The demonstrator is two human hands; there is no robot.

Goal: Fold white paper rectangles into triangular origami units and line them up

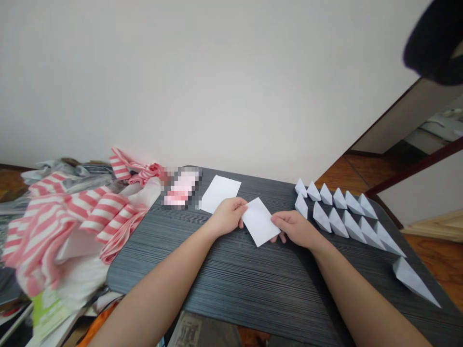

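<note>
A small white sheet of paper [259,222] is held just above the dark table [231,284], turned so its corners point up and down. My left hand [228,213] pinches its left corner between thumb and fingers. At the right corner my right hand [293,225] grips it, thumb on top and fingers partly hidden beneath. Behind my left hand lies a flat stack or sheet of white paper [221,192]. To the right stand several folded white paper shapes [338,219] in two rows, with one more folded shape [414,279] nearer the front right corner.
A blurred-out pinkish rectangular item [182,188] lies at the table's back left. Red-and-white striped cloth [87,212] and other clutter are heaped left of the table. A pale wall [217,86] rises behind it. A dark object [434,43] hangs at the upper right.
</note>
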